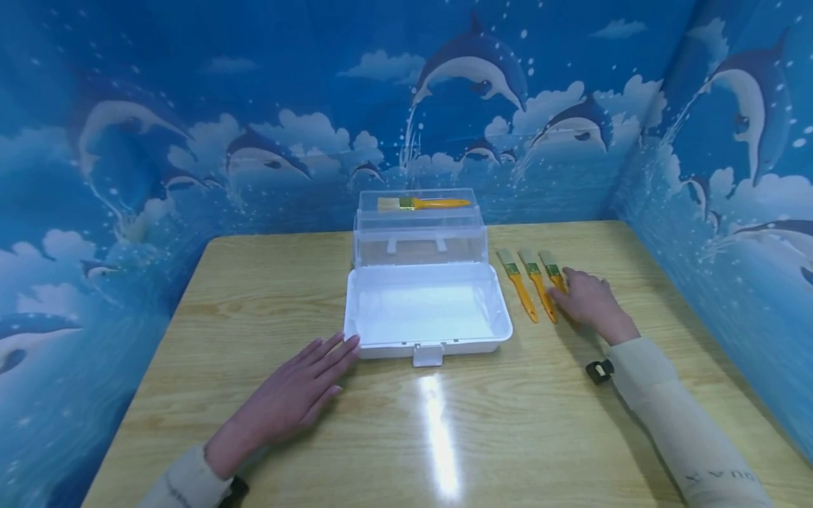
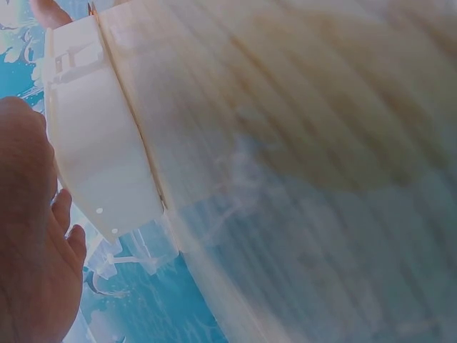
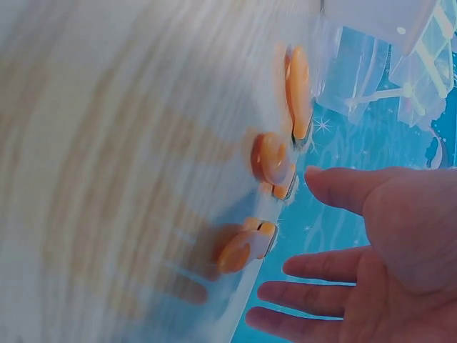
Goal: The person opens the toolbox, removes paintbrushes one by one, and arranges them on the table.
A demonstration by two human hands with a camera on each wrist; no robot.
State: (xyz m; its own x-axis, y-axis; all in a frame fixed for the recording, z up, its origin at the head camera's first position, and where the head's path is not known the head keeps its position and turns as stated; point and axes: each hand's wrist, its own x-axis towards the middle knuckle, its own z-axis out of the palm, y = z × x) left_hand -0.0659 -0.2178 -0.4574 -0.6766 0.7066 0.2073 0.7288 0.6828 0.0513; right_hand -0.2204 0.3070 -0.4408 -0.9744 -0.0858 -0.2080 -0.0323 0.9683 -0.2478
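Note:
A white plastic box [image 1: 425,307] stands open, its clear lid [image 1: 419,247] tipped back. My left hand [image 1: 295,391] is flat with straight fingers, fingertips at the box's front left corner. Three flat paintbrushes with orange handles lie side by side to the box's right: a left brush [image 1: 522,293], a middle brush [image 1: 541,289] and a right brush [image 1: 551,267]. Over the right brush, my right hand [image 1: 591,303] covers much of its handle. In the right wrist view, thumb and fingers [image 3: 307,299] are spread apart beside that brush's handle [image 3: 239,250], not closed round it.
Another orange-handled paintbrush [image 1: 438,204] lies across the raised lid section at the back. A white latch [image 1: 428,355] hangs at the box's front edge. The wooden table [image 1: 267,282] backs onto a blue dolphin-print curtain [image 1: 305,85], which also runs along both sides.

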